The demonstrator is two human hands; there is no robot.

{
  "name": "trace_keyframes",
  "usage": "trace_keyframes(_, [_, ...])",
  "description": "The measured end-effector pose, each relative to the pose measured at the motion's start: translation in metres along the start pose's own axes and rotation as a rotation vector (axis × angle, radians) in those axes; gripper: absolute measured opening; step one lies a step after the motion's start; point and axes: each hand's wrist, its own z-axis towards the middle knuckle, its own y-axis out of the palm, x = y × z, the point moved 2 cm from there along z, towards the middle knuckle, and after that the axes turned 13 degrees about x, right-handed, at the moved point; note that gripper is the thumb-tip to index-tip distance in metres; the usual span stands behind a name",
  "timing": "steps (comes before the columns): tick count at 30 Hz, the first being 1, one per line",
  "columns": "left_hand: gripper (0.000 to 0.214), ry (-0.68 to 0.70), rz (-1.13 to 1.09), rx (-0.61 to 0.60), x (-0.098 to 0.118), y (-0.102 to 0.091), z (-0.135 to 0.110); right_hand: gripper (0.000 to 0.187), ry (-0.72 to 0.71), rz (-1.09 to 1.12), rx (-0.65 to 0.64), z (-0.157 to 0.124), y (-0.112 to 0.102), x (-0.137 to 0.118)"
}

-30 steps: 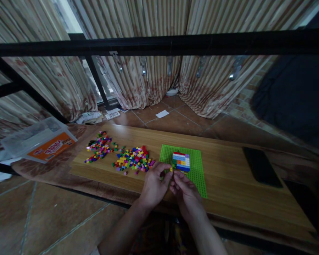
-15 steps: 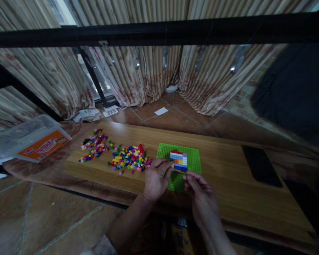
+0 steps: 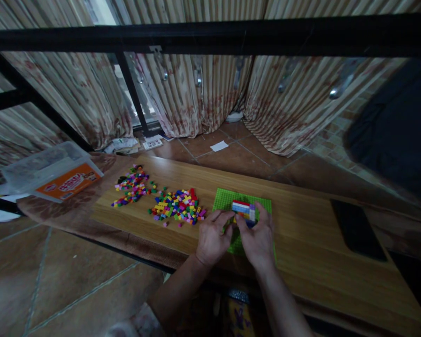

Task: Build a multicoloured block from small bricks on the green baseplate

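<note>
"What's changed?"

"Left hand (image 3: pixel 214 239) stays curled, can't tell what it grips; right hand (image 3: pixel 258 236) has come over the brick block (image 3: pixel 244 208), below right of frame centre, grip unclear."

"Its lie?"

"Rows run rightward, dipping slightly; long axis unclear, partly covered."

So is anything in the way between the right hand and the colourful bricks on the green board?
Nothing visible is: the right hand is up at the colourful bricks on the green board. The left hand is close too, at their left, but not in between.
</note>
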Motion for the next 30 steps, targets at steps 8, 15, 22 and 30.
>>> trace_keyframes(8, [0.042, -0.089, -0.023, 0.017, -0.004, 0.002, -0.003, 0.055, 0.09, 0.085, -0.053, -0.004, 0.005, 0.006])
trace_keyframes(15, [0.043, -0.133, -0.025, 0.015, -0.004, 0.006, -0.002, 0.059, 0.075, 0.1, -0.023, -0.007, 0.01, 0.015])
trace_keyframes(22, [0.039, -0.169, 0.024, 0.025, -0.011, -0.015, -0.009, 0.063, 0.128, 0.16, -0.04, -0.008, 0.001, 0.016])
trace_keyframes(30, [0.017, -0.202, 0.345, 0.106, -0.038, -0.078, -0.011, 0.049, 0.166, 0.165, 0.093, -0.028, -0.04, 0.035])
